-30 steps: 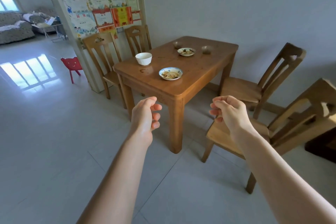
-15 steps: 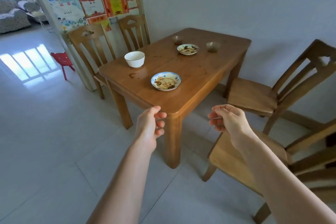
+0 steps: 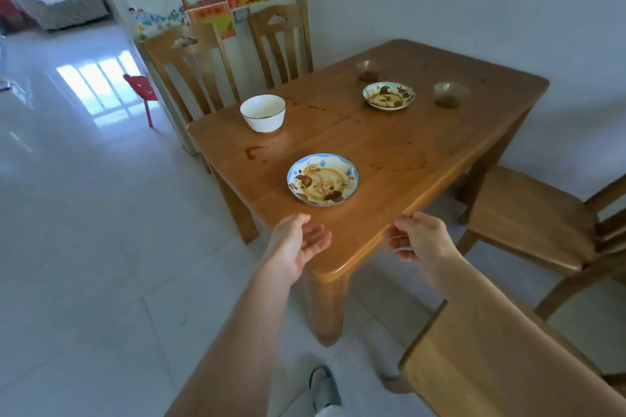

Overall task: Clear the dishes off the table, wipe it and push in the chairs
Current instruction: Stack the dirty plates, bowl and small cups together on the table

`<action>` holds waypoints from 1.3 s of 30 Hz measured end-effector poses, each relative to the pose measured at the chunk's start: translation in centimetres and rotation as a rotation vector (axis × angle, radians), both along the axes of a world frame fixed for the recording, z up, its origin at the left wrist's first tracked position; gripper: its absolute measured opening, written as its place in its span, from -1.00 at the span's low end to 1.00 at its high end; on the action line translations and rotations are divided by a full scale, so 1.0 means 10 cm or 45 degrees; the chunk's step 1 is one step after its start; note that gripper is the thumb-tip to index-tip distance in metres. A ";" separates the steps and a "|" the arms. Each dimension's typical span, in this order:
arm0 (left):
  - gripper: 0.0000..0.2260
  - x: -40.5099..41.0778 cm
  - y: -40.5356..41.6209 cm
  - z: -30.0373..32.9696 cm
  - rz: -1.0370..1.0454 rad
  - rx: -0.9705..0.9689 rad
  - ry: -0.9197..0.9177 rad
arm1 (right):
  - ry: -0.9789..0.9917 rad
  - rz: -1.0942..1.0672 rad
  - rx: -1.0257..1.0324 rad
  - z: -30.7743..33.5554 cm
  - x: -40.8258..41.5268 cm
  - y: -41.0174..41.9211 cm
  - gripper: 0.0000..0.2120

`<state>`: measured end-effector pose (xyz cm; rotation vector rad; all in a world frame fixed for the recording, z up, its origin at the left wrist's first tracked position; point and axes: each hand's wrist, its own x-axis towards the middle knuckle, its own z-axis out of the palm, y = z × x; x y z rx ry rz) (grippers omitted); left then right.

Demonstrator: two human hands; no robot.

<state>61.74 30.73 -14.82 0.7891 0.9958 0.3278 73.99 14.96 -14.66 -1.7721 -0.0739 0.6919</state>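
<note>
The table [image 3: 389, 152] is honey-brown wood with darker brown smears and a curved stain near its left edge, and the chairs [image 3: 189, 71] match it in the same warm wood. Near the front corner lies a plate [image 3: 322, 179] with a blue-and-white scalloped rim, orange flowers and brown sauce; toward the far edge a smaller plate [image 3: 388, 95] is pale with dark brown marks, and the bowl [image 3: 263, 112] at the left edge is white with a thin dark rim. Two cups [image 3: 450, 95] near the far edge are murky olive-brown, the floor [image 3: 84, 247] is pale grey-white tile, and the stool [image 3: 144, 95] is red.

Soft daylight, window glare on the floor [image 3: 98, 85], edges warped.
</note>
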 end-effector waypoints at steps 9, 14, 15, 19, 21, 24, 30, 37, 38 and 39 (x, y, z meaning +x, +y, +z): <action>-0.62 0.88 0.85 -0.62 0.016 -0.110 0.256 | 0.103 -0.005 -0.129 -0.45 1.09 1.01 -0.92; -0.70 1.25 1.11 -0.81 -0.004 -0.049 0.359 | 0.135 -0.015 -0.192 -0.58 1.54 1.32 -0.91; -0.78 1.30 1.14 -0.84 -0.007 -0.022 0.369 | 0.144 -0.018 -0.205 -0.60 1.61 1.35 -0.90; -0.79 1.42 1.26 -0.99 0.040 0.094 0.359 | 0.160 -0.022 -0.220 -0.67 1.88 1.48 -0.89; -0.70 1.50 1.32 -1.06 0.064 0.132 0.370 | 0.173 -0.020 -0.226 -0.68 2.04 1.53 -0.91; -0.68 1.66 1.41 -1.08 0.078 0.177 0.377 | 0.190 -0.016 -0.240 -0.70 2.32 1.61 -0.89; -0.67 2.19 1.62 -1.11 0.089 0.177 0.370 | 0.172 0.012 -0.285 -0.78 3.09 1.83 -0.73; -0.59 3.12 1.75 -1.17 0.209 0.100 0.442 | 0.217 0.064 -0.310 -0.96 4.21 2.17 -0.64; -0.56 3.25 1.76 -1.19 0.234 0.104 0.451 | 0.219 0.072 -0.319 -0.98 4.38 2.23 -0.62; -0.56 3.34 1.78 -1.21 0.252 0.115 0.458 | 0.228 0.069 -0.327 -1.00 4.53 2.29 -0.59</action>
